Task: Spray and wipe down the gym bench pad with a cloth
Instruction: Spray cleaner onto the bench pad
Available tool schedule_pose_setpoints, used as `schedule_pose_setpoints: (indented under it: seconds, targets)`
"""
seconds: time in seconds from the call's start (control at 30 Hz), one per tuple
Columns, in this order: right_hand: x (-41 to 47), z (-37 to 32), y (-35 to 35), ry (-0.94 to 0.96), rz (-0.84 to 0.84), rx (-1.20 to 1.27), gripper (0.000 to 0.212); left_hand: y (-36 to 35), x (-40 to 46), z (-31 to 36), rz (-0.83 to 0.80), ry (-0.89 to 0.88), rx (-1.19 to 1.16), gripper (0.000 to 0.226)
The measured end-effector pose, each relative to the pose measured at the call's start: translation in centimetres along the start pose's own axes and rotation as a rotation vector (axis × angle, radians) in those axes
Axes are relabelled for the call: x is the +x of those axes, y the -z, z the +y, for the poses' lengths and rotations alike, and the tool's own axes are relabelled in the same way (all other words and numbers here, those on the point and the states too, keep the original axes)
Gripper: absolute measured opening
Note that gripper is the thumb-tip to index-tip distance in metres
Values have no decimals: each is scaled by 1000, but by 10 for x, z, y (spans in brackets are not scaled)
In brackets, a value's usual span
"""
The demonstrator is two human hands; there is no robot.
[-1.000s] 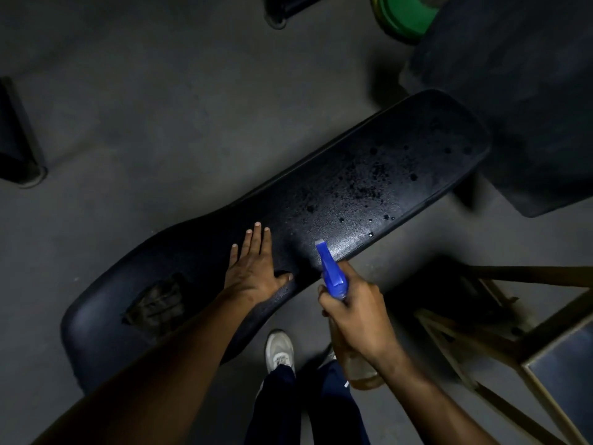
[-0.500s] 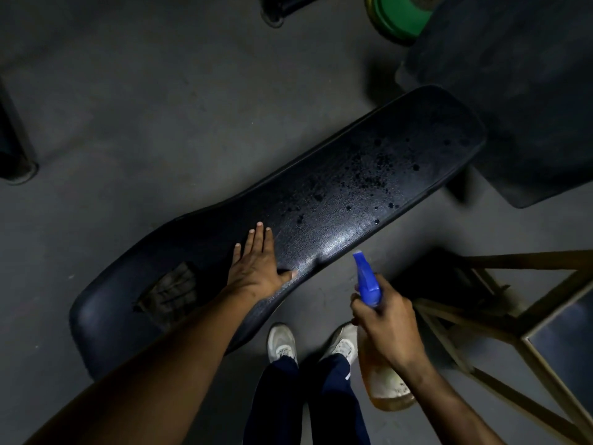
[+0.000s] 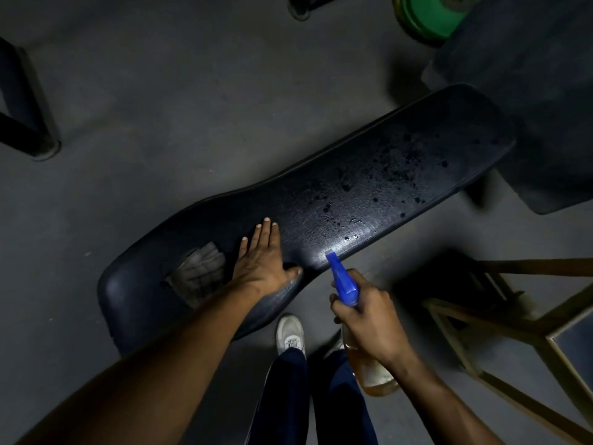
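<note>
Nearest the camera, the right hand (image 3: 369,311) is clenched around the neck of a clear plastic spray bottle (image 3: 369,364) of amber liquid, its blue nozzle aimed at the long black padded bench pad (image 3: 321,203) just beyond. The left hand (image 3: 261,263) lies flat on the pad with fingers spread and released — holding nothing. Just beside it lies a crumpled grey checked cloth (image 3: 199,268). Farther along, dark droplets (image 3: 391,175) speckle the pad — thickest toward its far end.

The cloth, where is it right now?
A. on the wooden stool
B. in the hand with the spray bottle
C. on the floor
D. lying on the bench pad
D: the cloth lies on the bench pad, just beside the flat left hand; nobody holds it.
</note>
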State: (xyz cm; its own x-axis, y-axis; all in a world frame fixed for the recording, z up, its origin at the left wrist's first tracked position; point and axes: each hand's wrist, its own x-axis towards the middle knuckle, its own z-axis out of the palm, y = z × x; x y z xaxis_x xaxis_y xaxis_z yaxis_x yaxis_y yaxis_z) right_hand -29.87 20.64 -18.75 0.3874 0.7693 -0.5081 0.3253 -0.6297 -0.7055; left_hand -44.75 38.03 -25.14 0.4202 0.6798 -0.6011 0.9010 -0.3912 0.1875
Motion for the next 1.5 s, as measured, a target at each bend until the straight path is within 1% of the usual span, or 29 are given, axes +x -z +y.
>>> schedule_pose_setpoints:
  seconds: [0.23,0.33,0.47,0.6,0.7,0.83,0.93,1.13,1.23,1.3,1.4,1.5]
  targets:
    - [13,-18,-21,34,-28,-90,20,0,-14,-25,44,39,-56,117]
    - [18,-21,-26,36,13,-42,21,0,-19,-34,53,51,-84,117]
    - [26,-29,-32,49,53,52,31,1,-27,-45,83,67,-109,115]
    - [34,-52,-41,148,38,66,35,6,-34,-60,118,92,-141,114]
    - [38,-80,-48,253,20,114,29,11,-39,-73,150,121,-171,115]
    - [43,-120,-66,386,-48,148,30,15,-57,-99,199,182,-237,114]
    - [44,-149,-89,444,-124,174,32,12,-77,-124,246,247,-279,114]
    - [29,-196,-142,520,-272,169,34,-10,-123,-172,296,348,-388,112]
    - [17,-214,-171,552,-374,196,35,-22,-147,-191,318,421,-431,111]
    - [8,-223,-191,573,-432,196,37,-29,-164,-202,304,456,-473,111]
    - [-5,-233,-215,600,-493,163,37,-41,-187,-214,289,498,-534,109]
    - [-13,-241,-229,620,-562,104,38,-52,-200,-221,297,519,-572,112]
